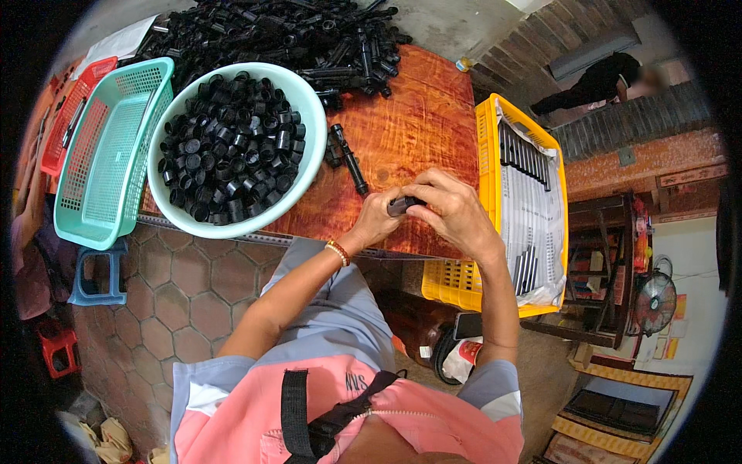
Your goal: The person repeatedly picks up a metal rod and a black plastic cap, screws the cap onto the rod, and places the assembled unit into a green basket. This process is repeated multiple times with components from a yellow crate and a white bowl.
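Both my hands are together over the table's front edge. My left hand [376, 220] grips a short black tube-like part [403, 205], and the fingers of my right hand [450, 207] pinch its other side. Fingers hide most of this part. Just beyond my left hand, a slim black tube [350, 160] lies on the reddish wooden table [429, 100]. To the left stands a pale turquoise basin [315, 127] full of small black caps [224, 147]. A large heap of black tubes [263, 39] covers the table's far side.
Right of my hands is a yellow crate [485, 147], holding rows of black tubes [524, 158] on white paper. At left are a green basket [108, 147], a red basket [56, 147] and a blue stool [100, 280]. Someone in dark clothes [591, 85] is at the upper right.
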`<state>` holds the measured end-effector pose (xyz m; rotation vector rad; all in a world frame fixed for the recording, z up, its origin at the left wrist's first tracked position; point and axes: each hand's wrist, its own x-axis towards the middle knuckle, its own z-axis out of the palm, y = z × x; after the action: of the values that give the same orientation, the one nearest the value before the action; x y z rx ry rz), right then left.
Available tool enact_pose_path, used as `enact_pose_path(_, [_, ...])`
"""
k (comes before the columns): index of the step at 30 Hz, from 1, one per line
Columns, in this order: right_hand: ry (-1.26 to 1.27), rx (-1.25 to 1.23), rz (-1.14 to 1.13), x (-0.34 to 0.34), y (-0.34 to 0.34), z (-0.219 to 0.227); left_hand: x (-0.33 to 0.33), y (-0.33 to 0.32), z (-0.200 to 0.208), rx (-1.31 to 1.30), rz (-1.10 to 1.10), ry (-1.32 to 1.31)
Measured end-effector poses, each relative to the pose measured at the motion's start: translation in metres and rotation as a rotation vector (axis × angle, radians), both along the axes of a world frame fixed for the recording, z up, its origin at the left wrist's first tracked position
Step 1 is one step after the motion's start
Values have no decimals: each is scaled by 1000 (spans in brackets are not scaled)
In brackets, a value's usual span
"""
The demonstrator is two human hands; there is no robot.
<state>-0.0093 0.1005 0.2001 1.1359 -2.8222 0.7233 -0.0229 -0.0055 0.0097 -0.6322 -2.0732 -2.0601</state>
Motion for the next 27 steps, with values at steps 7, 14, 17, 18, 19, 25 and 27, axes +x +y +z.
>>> enact_pose_path(7, [21, 126, 114, -7, -3, 4, -1, -3, 1, -61, -23, -9])
enact_pose_path(14, [3, -22, -8, 0, 5, -1, 1, -5, 9, 8, -27, 0])
enact_pose_path(17, [-28, -3, -47, 4, 9, -5, -1, -3, -2, 3, -26, -9])
enact_pose_path(18, [-34, -4, -57, 4, 9, -7, -2, -2, -1, -10, -30, -20])
enact_pose_path(19, [-40, -6, -67, 4, 10, -9, -1, -2, -1, -8, -25, -13])
enact_pose_path(25, [-1, -12, 73, -1, 8, -2, -2, 0, -6, -29, 2, 31])
enact_pose_path(27, [5, 25, 89, -3, 7, 1, -2, 0, -3, -19, 21, 65])
